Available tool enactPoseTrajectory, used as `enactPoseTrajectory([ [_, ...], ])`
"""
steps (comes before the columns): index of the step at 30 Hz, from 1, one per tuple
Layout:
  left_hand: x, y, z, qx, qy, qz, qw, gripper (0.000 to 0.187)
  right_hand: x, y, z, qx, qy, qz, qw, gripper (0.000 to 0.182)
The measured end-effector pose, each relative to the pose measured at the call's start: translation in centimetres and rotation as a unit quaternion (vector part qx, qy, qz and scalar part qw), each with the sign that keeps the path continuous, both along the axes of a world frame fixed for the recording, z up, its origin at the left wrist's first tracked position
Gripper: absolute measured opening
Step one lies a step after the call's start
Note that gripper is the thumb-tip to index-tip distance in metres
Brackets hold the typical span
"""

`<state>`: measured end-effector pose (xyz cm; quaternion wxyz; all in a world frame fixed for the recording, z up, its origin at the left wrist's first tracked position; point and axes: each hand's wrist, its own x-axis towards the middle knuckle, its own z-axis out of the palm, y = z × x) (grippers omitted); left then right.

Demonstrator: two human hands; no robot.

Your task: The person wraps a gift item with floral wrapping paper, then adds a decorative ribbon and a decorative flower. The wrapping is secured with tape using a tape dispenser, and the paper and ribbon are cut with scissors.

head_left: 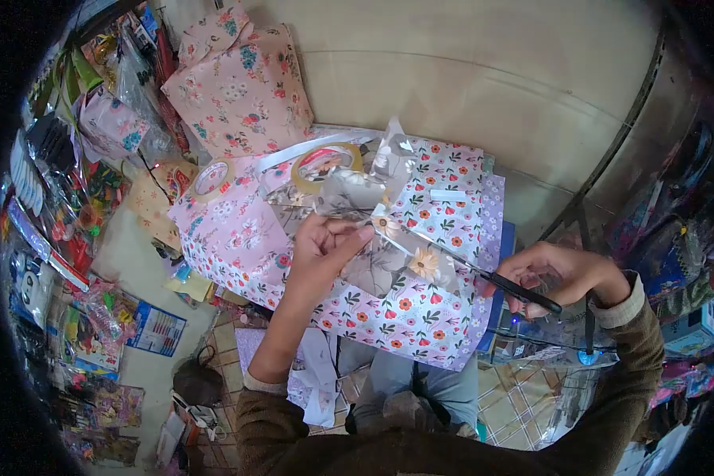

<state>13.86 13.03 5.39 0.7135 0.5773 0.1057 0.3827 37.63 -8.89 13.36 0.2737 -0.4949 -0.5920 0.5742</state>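
A piece of grey flowered paper (355, 190) is pinched between the thumb and fingers of my left hand (331, 246). My right hand (543, 278) grips black-handled scissors (520, 291), whose blades point left and lie at the paper's yellow flowers. Whether the blades are apart I cannot tell. Beneath both lies white floral wrapping paper (373, 321). A roll of clear tape (301, 170) stands just beyond my left hand, partly behind the grey paper. Farther left, a second tape roll (213, 179) rests on pink floral paper (234, 218).
A pink flowered package (242, 95) stands at the back left. Bagged goods (95, 325) crowd the left side, and more packaged items (694, 325) fill the right. A small white strip (447, 195) lies on the floral paper. Tiled floor (512, 401) shows below.
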Motion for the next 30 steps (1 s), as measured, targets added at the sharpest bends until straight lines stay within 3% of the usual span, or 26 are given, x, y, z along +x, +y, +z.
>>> enactPoseTrajectory([
  [3,-0.1,0.6,-1.0,0.054,0.053,0.010,0.997,0.030,0.2,0.0,-0.4,0.005,-0.011,0.000,1.000,0.041],
  [12,0.1,0.1,-0.3,0.028,0.037,-0.011,0.999,0.030,-0.3,-0.1,-0.3,-0.024,-0.005,-0.043,0.999,0.037],
  [15,-0.3,0.5,-0.5,0.022,0.053,-0.024,0.998,0.030,0.3,-0.2,0.0,0.013,-0.067,-0.038,0.997,0.039],
  [18,-0.4,0.2,-0.3,-0.038,-0.005,-0.037,0.999,0.030,0.9,0.0,0.0,0.042,-0.120,-0.021,0.992,0.043],
  [24,-0.5,0.2,0.2,-0.053,0.017,-0.026,0.998,0.028,0.0,0.0,0.1,0.007,-0.034,-0.004,0.999,0.049],
  [27,-0.3,-0.1,0.0,0.013,0.019,-0.020,1.000,0.028,-0.5,0.1,0.2,-0.004,-0.011,-0.004,1.000,0.047],
  [30,-0.1,0.4,-0.7,0.038,0.045,-0.010,0.998,0.029,-0.7,0.1,0.4,0.012,-0.051,0.003,0.999,0.044],
])
